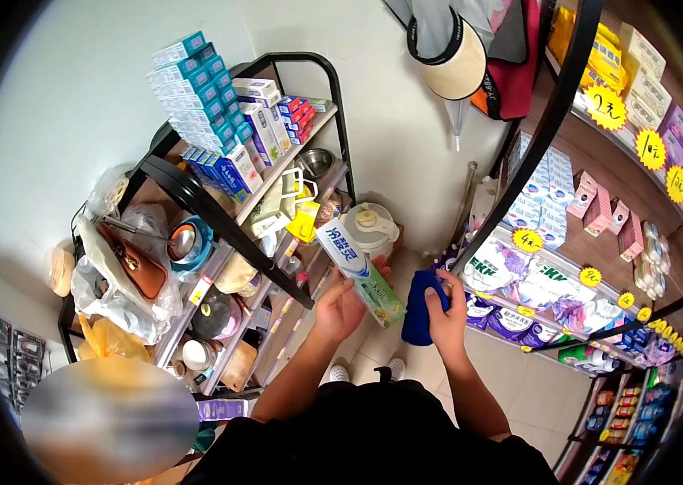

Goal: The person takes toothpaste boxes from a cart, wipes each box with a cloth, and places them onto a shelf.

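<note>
My left hand is closed round a long white, blue and green box with printed lettering, which is tilted in front of me. My right hand grips a folded dark blue cloth, its thumb lying on top. The box and the cloth are side by side with a small gap between them. Behind the box, a white lidded container is partly covered by it. The fingers under the cloth are hidden.
On the left, a black-framed shelf carries stacked teal boxes, bowls and bags. The right shelf holds packs with yellow price tags. Caps hang on the back wall. A blurred oval covers the lower left.
</note>
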`<state>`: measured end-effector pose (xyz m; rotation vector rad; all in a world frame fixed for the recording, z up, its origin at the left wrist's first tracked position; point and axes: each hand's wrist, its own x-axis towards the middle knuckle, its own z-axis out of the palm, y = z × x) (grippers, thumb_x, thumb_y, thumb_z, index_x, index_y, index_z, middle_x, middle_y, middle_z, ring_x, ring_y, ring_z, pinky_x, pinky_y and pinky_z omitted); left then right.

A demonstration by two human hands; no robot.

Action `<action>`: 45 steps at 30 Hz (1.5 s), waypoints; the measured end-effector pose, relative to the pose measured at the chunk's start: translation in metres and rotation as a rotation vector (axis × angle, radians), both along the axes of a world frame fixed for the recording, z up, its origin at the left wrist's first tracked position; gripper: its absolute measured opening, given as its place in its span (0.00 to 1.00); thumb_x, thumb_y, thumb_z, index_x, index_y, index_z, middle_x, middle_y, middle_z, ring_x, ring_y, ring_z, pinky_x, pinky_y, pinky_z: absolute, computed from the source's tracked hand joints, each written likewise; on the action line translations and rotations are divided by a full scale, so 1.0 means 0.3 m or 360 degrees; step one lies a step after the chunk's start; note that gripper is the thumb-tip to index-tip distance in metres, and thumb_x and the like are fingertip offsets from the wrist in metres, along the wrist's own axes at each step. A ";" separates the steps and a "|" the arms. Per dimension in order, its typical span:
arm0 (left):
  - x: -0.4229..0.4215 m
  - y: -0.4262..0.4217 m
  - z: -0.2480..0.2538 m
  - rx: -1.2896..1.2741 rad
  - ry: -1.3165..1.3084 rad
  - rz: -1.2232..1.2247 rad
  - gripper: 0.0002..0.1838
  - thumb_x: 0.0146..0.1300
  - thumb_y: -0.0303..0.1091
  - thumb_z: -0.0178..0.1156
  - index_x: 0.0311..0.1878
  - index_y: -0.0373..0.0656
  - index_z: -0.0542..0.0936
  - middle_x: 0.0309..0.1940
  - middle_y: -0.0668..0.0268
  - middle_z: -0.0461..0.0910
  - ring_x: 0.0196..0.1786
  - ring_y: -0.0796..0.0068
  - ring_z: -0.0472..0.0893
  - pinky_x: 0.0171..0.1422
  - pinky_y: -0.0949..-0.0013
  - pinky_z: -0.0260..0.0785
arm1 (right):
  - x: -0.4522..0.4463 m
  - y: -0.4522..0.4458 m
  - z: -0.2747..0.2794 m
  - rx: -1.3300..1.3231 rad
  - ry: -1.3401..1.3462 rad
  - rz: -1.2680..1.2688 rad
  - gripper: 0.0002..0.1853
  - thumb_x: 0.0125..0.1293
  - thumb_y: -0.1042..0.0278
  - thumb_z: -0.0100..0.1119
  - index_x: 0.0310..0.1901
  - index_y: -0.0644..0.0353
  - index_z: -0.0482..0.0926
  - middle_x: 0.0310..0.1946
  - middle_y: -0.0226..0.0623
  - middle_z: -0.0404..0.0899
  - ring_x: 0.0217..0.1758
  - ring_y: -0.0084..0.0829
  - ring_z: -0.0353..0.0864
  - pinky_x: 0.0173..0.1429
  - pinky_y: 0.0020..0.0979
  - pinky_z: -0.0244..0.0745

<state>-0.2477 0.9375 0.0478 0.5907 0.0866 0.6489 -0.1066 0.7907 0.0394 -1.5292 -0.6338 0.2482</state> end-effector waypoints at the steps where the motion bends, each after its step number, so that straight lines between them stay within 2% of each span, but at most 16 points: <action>1: 0.024 -0.003 -0.012 0.0000 0.0006 -0.0008 0.32 0.66 0.39 0.57 0.72 0.42 0.63 0.70 0.47 0.69 0.70 0.49 0.71 0.74 0.40 0.62 | 0.026 -0.025 -0.018 0.0000 0.0006 -0.0008 0.14 0.68 0.70 0.64 0.54 0.61 0.79 0.37 0.30 0.77 0.38 0.21 0.74 0.43 0.25 0.72; 5: 0.123 -0.048 -0.057 0.0066 0.0094 -0.0187 0.35 0.59 0.31 0.57 0.71 0.43 0.62 0.70 0.46 0.69 0.68 0.50 0.73 0.71 0.42 0.65 | 0.100 -0.127 -0.054 -0.0203 0.0158 0.0164 0.14 0.69 0.69 0.64 0.54 0.61 0.81 0.28 0.26 0.76 0.32 0.19 0.72 0.41 0.25 0.70; 7: 0.161 -0.084 -0.064 0.0106 0.0169 -0.0237 0.35 0.57 0.29 0.57 0.71 0.43 0.63 0.69 0.47 0.70 0.67 0.51 0.74 0.71 0.45 0.66 | 0.130 -0.172 -0.089 -0.0259 -0.0143 0.0177 0.14 0.69 0.68 0.65 0.53 0.61 0.81 0.30 0.27 0.80 0.35 0.18 0.76 0.43 0.24 0.72; 10: 0.218 -0.106 -0.115 0.0226 0.0343 -0.0254 0.34 0.51 0.18 0.59 0.66 0.42 0.71 0.58 0.60 0.79 0.62 0.61 0.78 0.67 0.55 0.70 | 0.143 -0.254 -0.101 -0.0173 0.0190 0.0124 0.13 0.71 0.67 0.64 0.53 0.63 0.80 0.38 0.31 0.84 0.41 0.19 0.79 0.48 0.24 0.74; 13: 0.270 -0.127 -0.150 0.0419 0.0397 -0.0517 0.32 0.53 0.17 0.60 0.65 0.43 0.72 0.55 0.64 0.81 0.59 0.67 0.79 0.67 0.61 0.69 | 0.120 -0.327 -0.039 0.0100 0.0638 0.0035 0.15 0.74 0.69 0.60 0.58 0.64 0.76 0.45 0.32 0.82 0.46 0.19 0.78 0.52 0.24 0.73; 16: 0.324 -0.208 -0.089 0.0692 0.0429 -0.0687 0.30 0.60 0.18 0.62 0.67 0.41 0.71 0.56 0.65 0.81 0.58 0.71 0.80 0.67 0.64 0.69 | 0.067 -0.395 -0.037 0.0275 0.0723 -0.0232 0.15 0.74 0.71 0.58 0.59 0.63 0.76 0.44 0.30 0.81 0.45 0.19 0.77 0.51 0.23 0.72; 19: 0.371 -0.311 -0.051 0.0690 0.0392 -0.0769 0.33 0.65 0.19 0.63 0.73 0.39 0.65 0.61 0.63 0.79 0.62 0.74 0.78 0.67 0.67 0.69 | 0.026 -0.487 -0.078 0.0080 0.0313 -0.0361 0.17 0.73 0.72 0.52 0.61 0.62 0.74 0.44 0.28 0.78 0.43 0.19 0.75 0.50 0.21 0.71; 23: 0.429 -0.434 -0.071 0.0737 0.0329 -0.1059 0.36 0.66 0.20 0.65 0.75 0.38 0.62 0.62 0.62 0.78 0.62 0.74 0.78 0.65 0.69 0.71 | -0.021 -0.661 -0.044 -0.0207 0.0426 -0.0449 0.19 0.75 0.63 0.56 0.63 0.60 0.75 0.36 0.29 0.80 0.36 0.19 0.75 0.44 0.23 0.72; 27: 0.490 -0.634 -0.052 0.0791 0.0281 -0.1238 0.35 0.64 0.20 0.67 0.73 0.37 0.65 0.59 0.62 0.80 0.60 0.75 0.80 0.61 0.71 0.73 | -0.098 -0.831 0.024 -0.0561 0.0582 -0.0510 0.25 0.74 0.51 0.60 0.64 0.58 0.77 0.31 0.36 0.84 0.28 0.22 0.76 0.35 0.28 0.73; 31: 0.594 -0.865 -0.036 0.0873 0.0178 -0.1410 0.33 0.63 0.19 0.67 0.71 0.37 0.67 0.56 0.63 0.81 0.58 0.75 0.80 0.60 0.71 0.74 | -0.133 -1.027 -0.053 -0.0671 0.0418 -0.0808 0.25 0.71 0.50 0.63 0.61 0.59 0.78 0.26 0.35 0.82 0.29 0.23 0.78 0.36 0.29 0.74; 32: 0.619 -0.934 -0.041 0.0922 0.0195 -0.1458 0.34 0.63 0.22 0.69 0.71 0.37 0.67 0.60 0.63 0.79 0.63 0.73 0.77 0.67 0.68 0.69 | -0.133 -1.075 -0.064 -0.0476 0.0439 -0.0897 0.22 0.70 0.55 0.66 0.59 0.60 0.79 0.29 0.31 0.81 0.28 0.20 0.76 0.35 0.26 0.72; 35: 0.706 -1.167 -0.040 0.1030 0.0161 -0.1581 0.34 0.63 0.23 0.68 0.71 0.37 0.66 0.61 0.63 0.77 0.64 0.73 0.76 0.68 0.67 0.68 | -0.109 -1.254 -0.147 0.0093 0.0565 -0.1047 0.19 0.70 0.59 0.67 0.57 0.60 0.80 0.36 0.28 0.80 0.29 0.16 0.73 0.35 0.23 0.70; 36: 0.736 -1.251 -0.022 0.1046 0.0088 -0.1630 0.33 0.65 0.23 0.67 0.71 0.37 0.67 0.61 0.63 0.77 0.64 0.73 0.76 0.69 0.67 0.67 | -0.101 -1.333 -0.150 0.0112 0.0598 -0.1076 0.18 0.70 0.62 0.67 0.56 0.60 0.80 0.41 0.25 0.79 0.31 0.13 0.71 0.36 0.21 0.68; 41: 0.908 -1.686 0.010 0.1106 0.0026 -0.1874 0.20 0.73 0.30 0.61 0.64 0.36 0.72 0.56 0.65 0.79 0.60 0.76 0.77 0.66 0.69 0.68 | -0.058 -1.734 -0.128 0.0147 0.0530 -0.1242 0.18 0.70 0.62 0.67 0.56 0.63 0.79 0.41 0.26 0.79 0.35 0.14 0.72 0.40 0.20 0.69; 44: 1.008 -1.939 0.026 0.1188 -0.0077 -0.2003 0.19 0.72 0.31 0.62 0.62 0.37 0.72 0.55 0.65 0.79 0.60 0.77 0.76 0.65 0.69 0.68 | -0.018 -1.963 -0.115 0.0209 0.0494 -0.1312 0.19 0.70 0.63 0.67 0.57 0.63 0.79 0.41 0.26 0.80 0.37 0.14 0.73 0.43 0.19 0.70; 45: 1.035 -2.019 0.034 0.1228 -0.0100 -0.2045 0.26 0.71 0.28 0.61 0.69 0.39 0.66 0.55 0.63 0.79 0.60 0.75 0.77 0.66 0.67 0.68 | -0.006 -2.036 -0.113 0.0220 0.0534 -0.1338 0.19 0.70 0.63 0.67 0.57 0.63 0.80 0.41 0.26 0.80 0.38 0.15 0.73 0.44 0.20 0.70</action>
